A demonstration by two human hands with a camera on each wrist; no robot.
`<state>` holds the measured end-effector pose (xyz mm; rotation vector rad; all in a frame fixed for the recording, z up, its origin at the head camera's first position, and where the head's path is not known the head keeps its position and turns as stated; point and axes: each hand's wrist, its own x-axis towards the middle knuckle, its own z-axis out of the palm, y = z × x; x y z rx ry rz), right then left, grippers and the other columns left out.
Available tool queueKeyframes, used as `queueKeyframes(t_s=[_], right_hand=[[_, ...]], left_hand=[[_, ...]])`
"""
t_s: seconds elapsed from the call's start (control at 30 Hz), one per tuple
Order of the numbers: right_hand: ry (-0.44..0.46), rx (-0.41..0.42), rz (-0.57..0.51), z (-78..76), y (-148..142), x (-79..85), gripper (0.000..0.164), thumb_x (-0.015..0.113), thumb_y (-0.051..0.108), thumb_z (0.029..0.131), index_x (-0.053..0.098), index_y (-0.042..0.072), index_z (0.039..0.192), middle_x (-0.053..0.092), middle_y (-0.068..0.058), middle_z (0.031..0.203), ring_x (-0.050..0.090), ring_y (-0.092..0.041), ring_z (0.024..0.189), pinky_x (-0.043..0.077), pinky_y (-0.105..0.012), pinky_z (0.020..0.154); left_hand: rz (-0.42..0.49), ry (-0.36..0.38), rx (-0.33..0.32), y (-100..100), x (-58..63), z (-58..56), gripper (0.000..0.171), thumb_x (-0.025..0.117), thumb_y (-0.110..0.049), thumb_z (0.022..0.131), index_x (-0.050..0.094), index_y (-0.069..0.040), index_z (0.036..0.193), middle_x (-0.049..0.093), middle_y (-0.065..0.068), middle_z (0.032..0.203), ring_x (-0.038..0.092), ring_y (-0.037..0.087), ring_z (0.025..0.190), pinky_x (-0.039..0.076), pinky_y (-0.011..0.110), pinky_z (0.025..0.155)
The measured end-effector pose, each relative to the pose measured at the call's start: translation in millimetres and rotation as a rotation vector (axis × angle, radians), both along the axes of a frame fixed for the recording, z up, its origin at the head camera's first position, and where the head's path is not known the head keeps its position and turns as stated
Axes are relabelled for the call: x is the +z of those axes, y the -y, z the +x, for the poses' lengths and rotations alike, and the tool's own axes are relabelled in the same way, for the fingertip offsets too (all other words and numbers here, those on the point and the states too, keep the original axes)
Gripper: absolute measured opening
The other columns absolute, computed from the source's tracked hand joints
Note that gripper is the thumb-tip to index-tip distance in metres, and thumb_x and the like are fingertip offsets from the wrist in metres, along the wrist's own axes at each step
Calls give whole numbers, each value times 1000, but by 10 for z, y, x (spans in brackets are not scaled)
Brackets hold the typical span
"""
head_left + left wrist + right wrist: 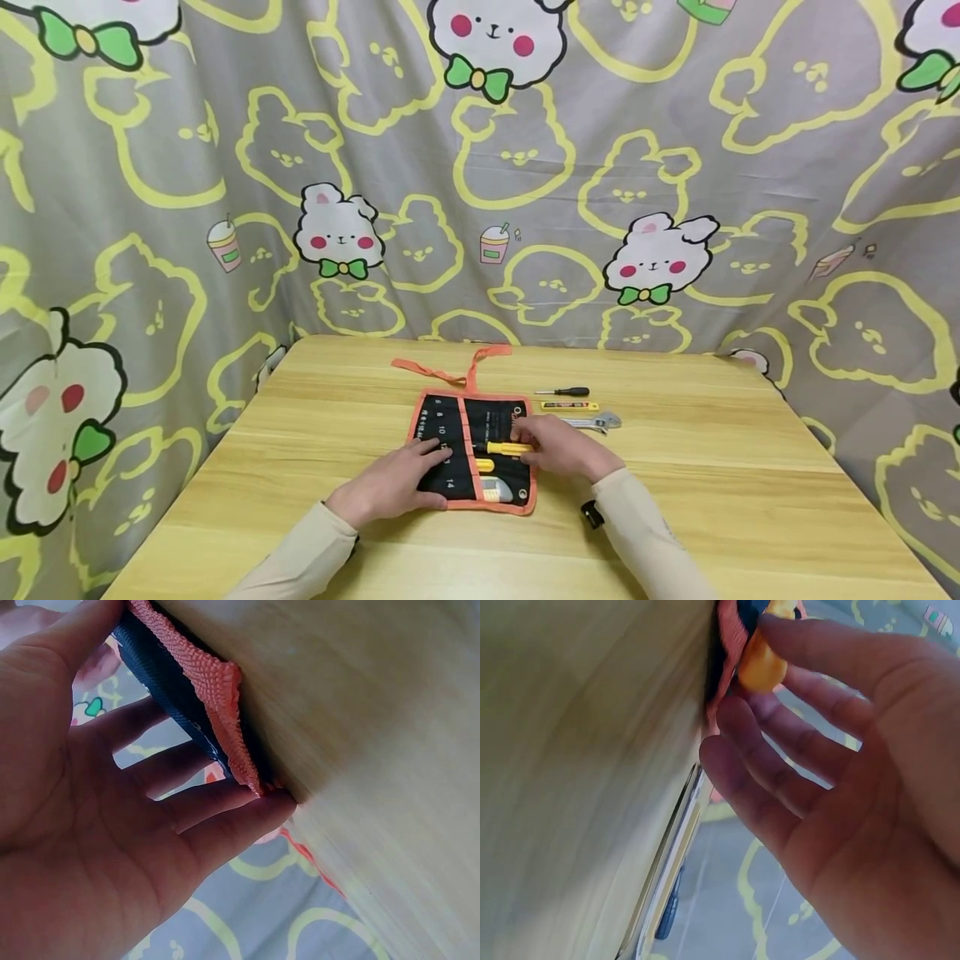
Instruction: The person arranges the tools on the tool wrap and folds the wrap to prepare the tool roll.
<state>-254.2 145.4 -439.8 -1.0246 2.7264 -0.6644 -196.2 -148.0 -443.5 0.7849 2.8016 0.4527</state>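
Observation:
A black tool pouch with orange edging lies unrolled on the table. My left hand rests on its left part, fingers spread flat over the printed numbers; the left wrist view shows the fingers along the pouch's orange edge. With thumb and fingers, my right hand pinches the yellow handle of a screwdriver, whose front end points into the pocket. In the right wrist view the thumb lies against that handle. Below it, another yellow handle and a utility knife sit in the pockets.
Right of the pouch lie a small black screwdriver, a flat yellow case and an adjustable wrench. Orange ties stretch from the pouch's far edge. A patterned curtain hangs behind the wooden table.

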Motion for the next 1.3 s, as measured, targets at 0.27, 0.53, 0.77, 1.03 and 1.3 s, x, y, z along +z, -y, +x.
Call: queueKeyframes(t_s=[0.27,0.53,0.77,1.03,1.3], right_hand=[[-69,69,13,-18,-15,6,14,67,2,97,73,8,108,71,-2,95,59,-10,79,54,-29,72],[-184,47,63,24,76,-57,15,65,3,99,74,8,110,70,-5,101,66,-17,89,58,-34,80],[-194,7,91,46,128,-75,19,64,5,100,73,10,116,69,-5,108,67,-20,98,58,-38,88],[-147,14,52,41,168,-44,18,65,3,99,76,7,112,69,-5,107,65,-17,94,58,-34,84],[-104,12,8,17,210,-56,20,62,2,101,72,7,117,73,-5,111,67,-16,98,58,-37,90]], left_hand=[[7,2,-3,-1,14,7,73,76,-47,90,54,-10,149,46,22,155,44,46,142,42,59,112],[12,4,1,-2,17,8,72,76,-46,90,54,-10,149,46,23,155,43,46,142,41,59,112],[17,1,-1,2,10,1,72,76,-46,90,54,-10,149,46,22,155,43,45,142,41,59,112],[19,2,4,6,3,-1,72,76,-46,90,54,-11,149,46,22,155,44,45,142,41,59,112],[17,-8,1,2,5,0,71,77,-46,90,55,-11,148,47,22,154,45,44,141,43,58,111]])
